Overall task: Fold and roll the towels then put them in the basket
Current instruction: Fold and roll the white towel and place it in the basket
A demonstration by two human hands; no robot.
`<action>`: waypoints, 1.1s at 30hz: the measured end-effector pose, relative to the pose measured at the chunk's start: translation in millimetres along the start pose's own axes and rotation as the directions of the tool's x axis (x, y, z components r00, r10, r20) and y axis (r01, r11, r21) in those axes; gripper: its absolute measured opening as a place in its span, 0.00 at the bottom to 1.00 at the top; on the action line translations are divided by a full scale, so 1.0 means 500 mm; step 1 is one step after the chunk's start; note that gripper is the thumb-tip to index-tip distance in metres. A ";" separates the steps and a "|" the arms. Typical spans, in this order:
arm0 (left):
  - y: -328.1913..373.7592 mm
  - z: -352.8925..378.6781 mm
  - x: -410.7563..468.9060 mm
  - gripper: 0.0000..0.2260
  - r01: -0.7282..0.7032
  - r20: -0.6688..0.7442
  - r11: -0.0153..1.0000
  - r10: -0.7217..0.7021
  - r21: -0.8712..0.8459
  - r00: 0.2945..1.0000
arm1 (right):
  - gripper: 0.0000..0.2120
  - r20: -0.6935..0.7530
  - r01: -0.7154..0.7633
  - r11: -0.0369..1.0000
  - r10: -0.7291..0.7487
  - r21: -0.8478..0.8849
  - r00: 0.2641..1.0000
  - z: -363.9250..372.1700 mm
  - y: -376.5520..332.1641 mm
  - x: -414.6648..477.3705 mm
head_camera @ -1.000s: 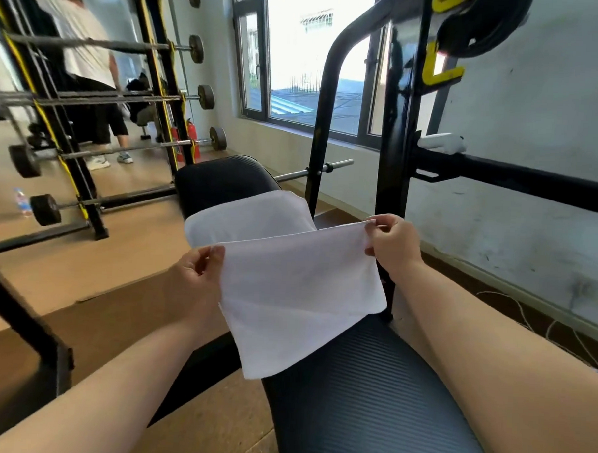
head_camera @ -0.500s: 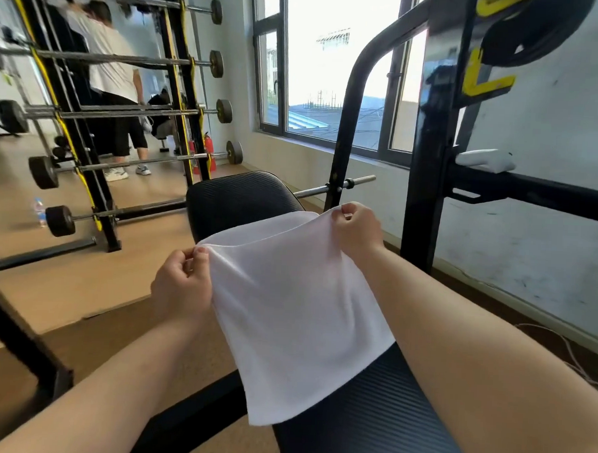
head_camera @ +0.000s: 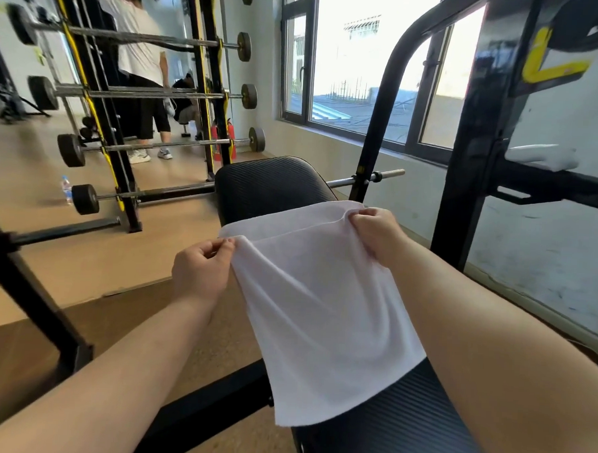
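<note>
1. a white towel [head_camera: 321,313] lies along a black bench [head_camera: 272,187] in a gym. its upper layer is lifted by both hands, and its near end hangs past the pad's left edge.
2. the left hand [head_camera: 199,273] pinches the towel's left corner between the thumb and curled fingers.
3. the right hand [head_camera: 376,233] grips the opposite corner, fingers curled round the hem, so the cloth is stretched between the two hands.
4. a lower layer of towel lies flat on the pad just beyond the hands.
5. the bench's padding is ribbed and dark, and its far pad shows bare past the towel.
6. black steel uprights [head_camera: 480,131] rise at the right, one with a yellow hook [head_camera: 551,62] near the top. a steel bar [head_camera: 371,178] juts out low behind the far pad.
7. at the left, a black-and-yellow rack [head_camera: 208,85] holds rows of barbells.
8. a person [head_camera: 137,48] in a white shirt and dark shorts stands behind the rack, back turned.
9. a window [head_camera: 359,57] lets in bright daylight over rooftops, and the wall [head_camera: 546,254] at the right is pale and scuffed.
10. the floor [head_camera: 35,180] is tan, with a darker strip beneath the bench. a bottle [head_camera: 66,190] stands on it near the rack, and red extinguishers [head_camera: 230,137] sit by the far wall.
</note>
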State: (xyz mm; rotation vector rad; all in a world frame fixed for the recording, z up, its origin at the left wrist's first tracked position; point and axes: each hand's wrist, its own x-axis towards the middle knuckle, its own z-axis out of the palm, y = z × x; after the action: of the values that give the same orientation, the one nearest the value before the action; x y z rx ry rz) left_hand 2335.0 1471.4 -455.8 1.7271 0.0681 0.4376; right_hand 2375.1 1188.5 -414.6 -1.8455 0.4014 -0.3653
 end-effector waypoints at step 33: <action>0.327 -0.302 -0.236 0.09 -0.115 0.012 0.956 0.122 -0.271 0.992 | 0.03 -0.076 0.341 0.919 -0.333 0.197 0.940 -0.312 -0.282 -0.491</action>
State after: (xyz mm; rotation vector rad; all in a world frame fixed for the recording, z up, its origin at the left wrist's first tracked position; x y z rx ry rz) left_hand 2144.8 1544.7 -308.0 1.4718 -0.1127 0.4868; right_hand 2099.9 1206.9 -246.0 -1.7008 0.0635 -0.6571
